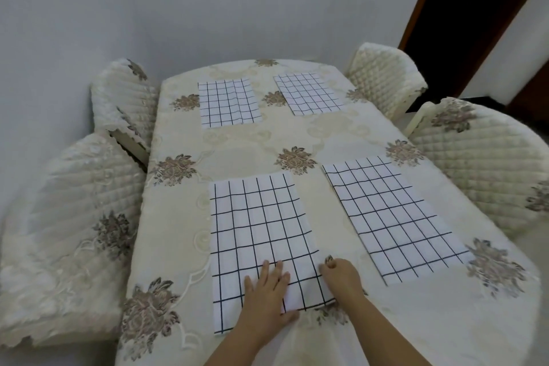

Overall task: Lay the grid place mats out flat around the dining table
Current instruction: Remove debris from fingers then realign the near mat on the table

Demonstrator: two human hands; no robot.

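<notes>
Two hands at the near-left mat, by the near edge of the dining table.

The left hand lies flat on the near-left mat, fingers straight and pressing its near part; it grasps nothing. The right hand sits at the right edge of this mat, close to its near right corner, with fingers curled; whether they pinch the cloth or only push it, I cannot tell. The mat stretches away from both hands, its long axis going from the near edge of the dining table toward the far edge, so I think a smoothing stroke should go forward, and the left hand is better placed for it. I count four grid mats, all nearly flat: this one, the near-right mat, the far-left mat and the far-right mat. Four quilted chairs stand around, two at each long side.
</notes>
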